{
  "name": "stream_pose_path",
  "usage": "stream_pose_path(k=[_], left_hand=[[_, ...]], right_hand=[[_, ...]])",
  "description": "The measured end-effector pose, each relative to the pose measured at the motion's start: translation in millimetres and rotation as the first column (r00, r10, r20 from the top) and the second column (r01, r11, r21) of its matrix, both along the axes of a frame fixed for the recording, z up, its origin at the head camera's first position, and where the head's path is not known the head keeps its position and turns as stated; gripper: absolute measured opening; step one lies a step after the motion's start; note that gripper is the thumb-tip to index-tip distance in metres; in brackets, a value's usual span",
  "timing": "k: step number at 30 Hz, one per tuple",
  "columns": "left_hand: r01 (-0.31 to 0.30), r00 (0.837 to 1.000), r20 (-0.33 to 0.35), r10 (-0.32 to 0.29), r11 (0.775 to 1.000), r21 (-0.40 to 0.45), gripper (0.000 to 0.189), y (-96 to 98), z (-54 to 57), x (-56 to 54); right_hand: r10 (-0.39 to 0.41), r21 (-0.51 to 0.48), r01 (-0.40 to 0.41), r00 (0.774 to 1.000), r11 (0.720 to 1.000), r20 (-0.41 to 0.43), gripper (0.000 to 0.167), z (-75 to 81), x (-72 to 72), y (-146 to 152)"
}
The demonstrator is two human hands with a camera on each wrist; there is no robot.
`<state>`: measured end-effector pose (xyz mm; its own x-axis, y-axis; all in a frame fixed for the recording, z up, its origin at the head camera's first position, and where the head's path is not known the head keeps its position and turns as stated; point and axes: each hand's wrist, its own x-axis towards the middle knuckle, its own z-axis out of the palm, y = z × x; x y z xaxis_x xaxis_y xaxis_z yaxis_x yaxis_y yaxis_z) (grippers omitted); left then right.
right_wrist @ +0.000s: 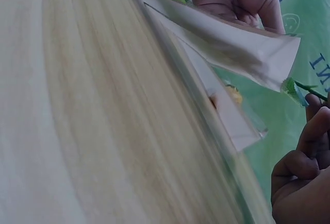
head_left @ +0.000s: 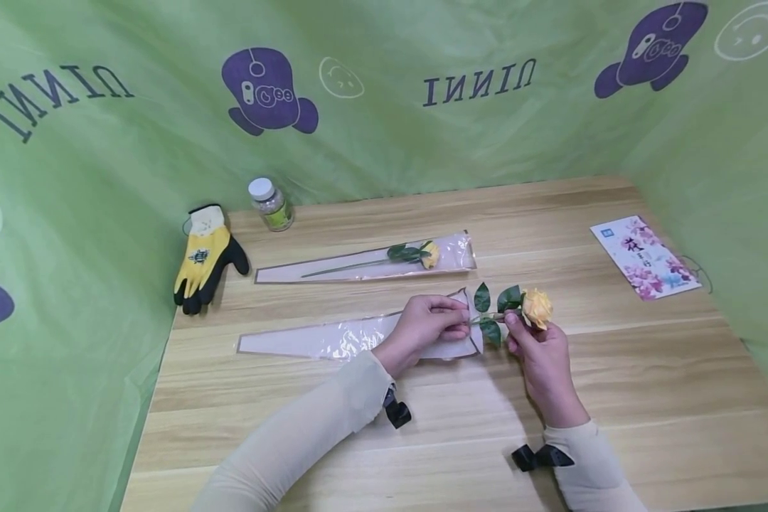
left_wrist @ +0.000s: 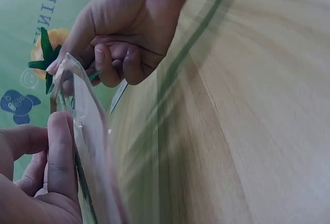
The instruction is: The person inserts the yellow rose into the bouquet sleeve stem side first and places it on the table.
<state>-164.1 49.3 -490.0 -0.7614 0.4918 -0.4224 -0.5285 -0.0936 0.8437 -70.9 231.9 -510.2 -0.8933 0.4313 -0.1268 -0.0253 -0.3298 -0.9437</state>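
Note:
My right hand pinches the stem of a yellow artificial rose just below its bloom, among green leaves. Its stem enters the wide mouth of a long tapered flower sleeve, pale with a dark border and a clear front. At that mouth my left hand pinches the sleeve's edge between thumb and fingers. The left wrist view shows the green stem running along the left thumb, inside the clear film. In the right wrist view the sleeve is lifted off the table at its mouth.
Behind lies a second sleeve with another yellow rose on it. A yellow-black work glove and a white-capped jar are at back left. A floral printed packet lies right. Green curtains surround the wooden table.

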Motion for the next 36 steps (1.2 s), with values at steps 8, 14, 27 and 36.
stream_pose_path(k=[8,14,27,36], left_hand=[[-0.017,1.000,0.001,0.017,1.000,0.020,0.012,-0.2,1.6,1.8],[0.014,0.993,-0.114,-0.014,1.000,-0.007,0.011,0.8,5.9,7.2],[0.029,0.986,-0.166,-0.029,1.000,-0.001,0.011,3.2,11.4,10.9],[0.037,0.984,-0.174,-0.035,0.999,0.005,0.011,0.9,14.0,11.9]], right_hand=[[0.018,0.051,-0.016,0.999,0.999,-0.045,0.014,0.4,2.5,1],[0.016,0.063,-0.015,1.000,0.998,-0.017,0.010,-0.1,1.7,-1],[0.113,0.045,-0.108,0.987,0.993,-0.117,0.020,-7.1,2.8,-9],[0.287,-0.029,-0.306,0.918,0.952,-0.273,0.053,-4.9,3.3,3]])
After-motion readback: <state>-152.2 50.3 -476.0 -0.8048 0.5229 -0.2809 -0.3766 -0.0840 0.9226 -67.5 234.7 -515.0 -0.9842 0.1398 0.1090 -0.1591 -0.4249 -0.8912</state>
